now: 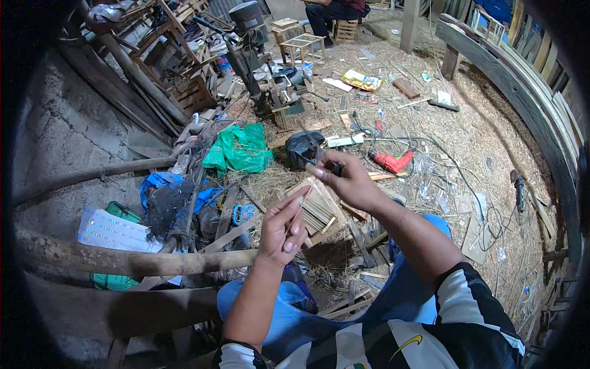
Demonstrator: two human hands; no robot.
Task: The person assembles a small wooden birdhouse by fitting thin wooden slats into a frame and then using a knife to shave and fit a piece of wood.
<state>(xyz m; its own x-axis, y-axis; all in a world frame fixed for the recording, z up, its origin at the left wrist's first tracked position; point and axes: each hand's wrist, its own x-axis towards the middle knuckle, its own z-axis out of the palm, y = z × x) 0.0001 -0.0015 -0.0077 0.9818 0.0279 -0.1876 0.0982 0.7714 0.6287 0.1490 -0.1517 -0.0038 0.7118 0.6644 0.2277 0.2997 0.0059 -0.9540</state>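
Observation:
In front of my lap, my left hand (284,229) is closed on a thin wooden stick (300,208), which slants up toward my other hand. My right hand (351,182) is closed at the stick's upper end, thumb and index finger close to its tip. A dark, knife-like tool (334,167) shows partly among the right fingers; most of it is hidden. Below both hands lies a bundle of similar thin sticks (318,210) on a pale wooden board or box.
A red power drill (393,161) lies on the shaving-strewn floor to the right, its cable beyond. Ahead are a black bag (302,149), a green plastic bag (239,149) and a machine (249,61). A wooden pole (141,258) crosses at left. A person (335,18) sits far ahead.

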